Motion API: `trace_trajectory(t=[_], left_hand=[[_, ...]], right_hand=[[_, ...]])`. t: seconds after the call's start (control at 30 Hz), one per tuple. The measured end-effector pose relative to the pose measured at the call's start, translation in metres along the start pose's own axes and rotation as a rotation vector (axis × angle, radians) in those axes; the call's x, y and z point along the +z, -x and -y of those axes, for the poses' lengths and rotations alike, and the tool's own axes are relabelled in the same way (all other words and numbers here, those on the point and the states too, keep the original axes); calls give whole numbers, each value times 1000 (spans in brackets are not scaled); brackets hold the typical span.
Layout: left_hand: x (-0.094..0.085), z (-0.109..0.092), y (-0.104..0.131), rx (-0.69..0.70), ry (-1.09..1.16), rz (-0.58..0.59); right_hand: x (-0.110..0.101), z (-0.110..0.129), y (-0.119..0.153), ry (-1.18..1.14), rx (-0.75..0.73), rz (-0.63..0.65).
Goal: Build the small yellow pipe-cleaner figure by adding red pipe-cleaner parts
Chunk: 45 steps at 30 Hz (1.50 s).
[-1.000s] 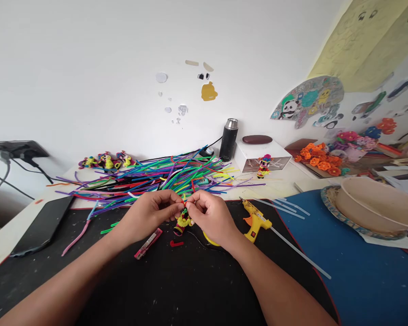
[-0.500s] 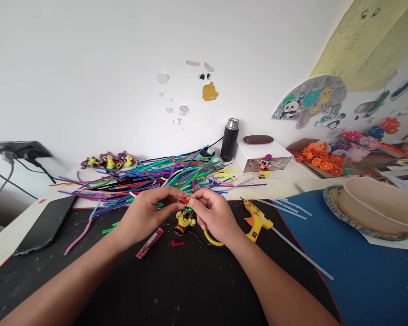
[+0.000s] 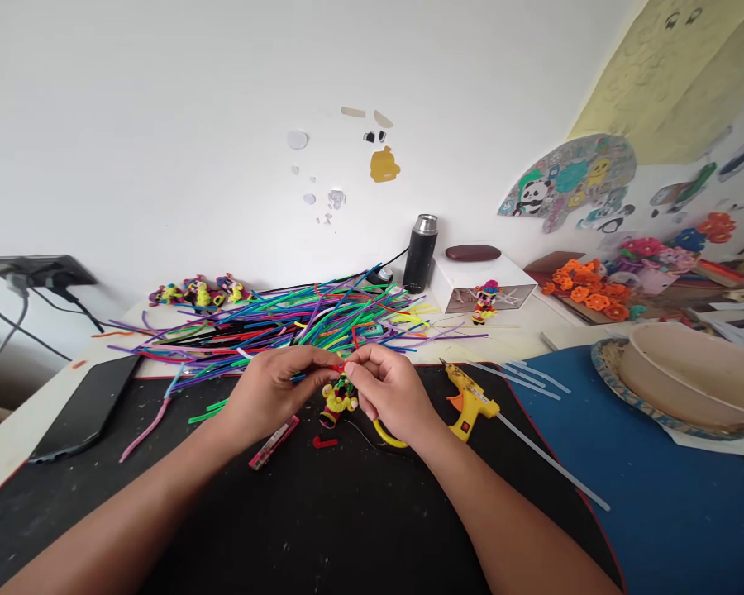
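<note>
Between its fingertips my left hand (image 3: pixel 276 388) pinches a red pipe cleaner (image 3: pixel 340 368), just above the black mat (image 3: pixel 254 537). My right hand (image 3: pixel 388 388) pinches the same piece from the other side, and a thin red end (image 3: pixel 355 337) sticks up past its fingers. Directly below the fingertips is a small yellow, red and black pipe-cleaner figure (image 3: pixel 335 405); whether the hands touch it I cannot tell. A yellow curved handle (image 3: pixel 389 436) shows beneath my right hand, the rest hidden. A short bent red piece (image 3: pixel 326 443) lies nearer me.
A heap of coloured pipe cleaners (image 3: pixel 273 322) spreads behind the hands. Right of them lie a yellow glue gun (image 3: pixel 471 401) and glue sticks (image 3: pixel 551 459). A pink-labelled slim packet (image 3: pixel 274 445), a phone (image 3: pixel 87 409), a black flask (image 3: pixel 422 254) and a bowl (image 3: pixel 694 364) surround the work.
The fingertips have shifted very slightly around the red pipe cleaner, both hands still pinching it. The whole view has moved a touch; the other things lie as before.
</note>
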State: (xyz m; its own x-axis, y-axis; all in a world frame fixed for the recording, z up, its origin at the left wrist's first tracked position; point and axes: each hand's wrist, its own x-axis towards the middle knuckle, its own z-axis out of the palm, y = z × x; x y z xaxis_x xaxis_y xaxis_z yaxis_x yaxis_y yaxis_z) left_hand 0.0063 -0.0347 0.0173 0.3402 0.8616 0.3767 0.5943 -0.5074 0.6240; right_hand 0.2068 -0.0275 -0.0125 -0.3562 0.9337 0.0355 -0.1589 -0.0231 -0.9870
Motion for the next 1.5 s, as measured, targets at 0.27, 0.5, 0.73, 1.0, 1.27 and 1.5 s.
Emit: trace_trajectory(t=[0.27,0.5,0.73,1.0,1.27,1.5], left_hand=[[0,0,-1,3,-4,-15],[0,-2,-1,2,5,-32],[-1,-3,-2,-26,-1,-16],[0,1,0,-37,-2,-7],[-1,0,0,-81,76,2],[-1,3,0,-93,116,22]], right_hand=[[-1,-3,-1,-12,-25,-11],[0,0,0,-15,-18,-11],[0,0,0,-32,-23,-20],[-1,0,-1,-42,-26,-23],[-2,-4,-1,-43,-39,-6],[-1,-1,-2,-44,-22,-18]])
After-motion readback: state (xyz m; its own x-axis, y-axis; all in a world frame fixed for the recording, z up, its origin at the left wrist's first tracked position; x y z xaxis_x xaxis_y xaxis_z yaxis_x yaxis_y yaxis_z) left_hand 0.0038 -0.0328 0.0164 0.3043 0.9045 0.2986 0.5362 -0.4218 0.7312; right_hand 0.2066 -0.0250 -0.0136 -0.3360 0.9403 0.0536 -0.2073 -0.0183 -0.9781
